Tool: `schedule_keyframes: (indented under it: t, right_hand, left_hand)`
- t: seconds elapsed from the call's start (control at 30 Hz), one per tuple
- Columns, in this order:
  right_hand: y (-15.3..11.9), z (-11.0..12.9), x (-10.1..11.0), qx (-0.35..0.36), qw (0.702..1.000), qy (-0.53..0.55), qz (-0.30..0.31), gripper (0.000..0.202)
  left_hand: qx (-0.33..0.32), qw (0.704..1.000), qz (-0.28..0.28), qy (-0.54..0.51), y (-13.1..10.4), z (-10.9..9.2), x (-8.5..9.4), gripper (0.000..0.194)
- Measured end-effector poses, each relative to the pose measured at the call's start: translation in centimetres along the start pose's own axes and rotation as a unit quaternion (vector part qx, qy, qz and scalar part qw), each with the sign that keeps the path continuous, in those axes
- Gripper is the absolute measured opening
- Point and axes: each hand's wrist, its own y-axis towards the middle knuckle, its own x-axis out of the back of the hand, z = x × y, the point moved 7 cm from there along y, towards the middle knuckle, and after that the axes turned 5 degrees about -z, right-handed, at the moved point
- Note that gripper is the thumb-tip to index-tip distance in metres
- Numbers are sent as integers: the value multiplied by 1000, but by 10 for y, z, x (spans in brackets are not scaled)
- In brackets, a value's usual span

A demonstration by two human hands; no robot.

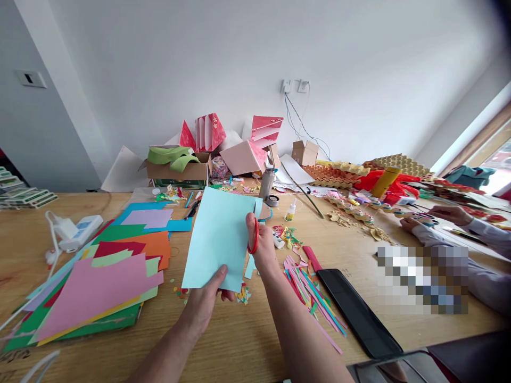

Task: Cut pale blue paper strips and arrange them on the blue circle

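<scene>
My left hand (207,300) pinches the bottom edge of a light blue sheet of paper (217,239), thumb on top and fingers beneath. The sheet is held up over the table, tilted toward me. My right hand (261,242) grips a pair of scissors (254,242) by its red handles. Their blades lie at the sheet's right edge near the top, where a narrow strip (258,206) stands partly apart from it. Most of the blades are hidden by the paper and my thumb. Below the sheet are small colored paper scraps (242,295).
A stack of colored paper (99,287) lies at left beside a white power strip (82,234). Colored paper strips (307,284) and a black tray-like object (359,314) lie at right. Behind stand a glue bottle (291,211) and a metal flask (267,183). Another person's hands (435,218) work at far right.
</scene>
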Motion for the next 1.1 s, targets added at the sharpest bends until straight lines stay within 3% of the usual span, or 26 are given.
schedule_keyframes:
  t: [0.5, 0.8, 1.1]
  right_hand:
    - [2, -7, -1, 8, 1000, 12, 4, 56]
    - [9, 1, 4, 44, 998, -38, -20, 57]
    - [8, 1, 5, 33, 998, -44, -27, 59]
  left_hand:
    - [3, 1000, 3, 2, 1, 2, 1, 37]
    - [-2, 1000, 3, -3, 1, 1, 0, 37]
    - [-4, 1000, 5, 6, 1, 2, 1, 36]
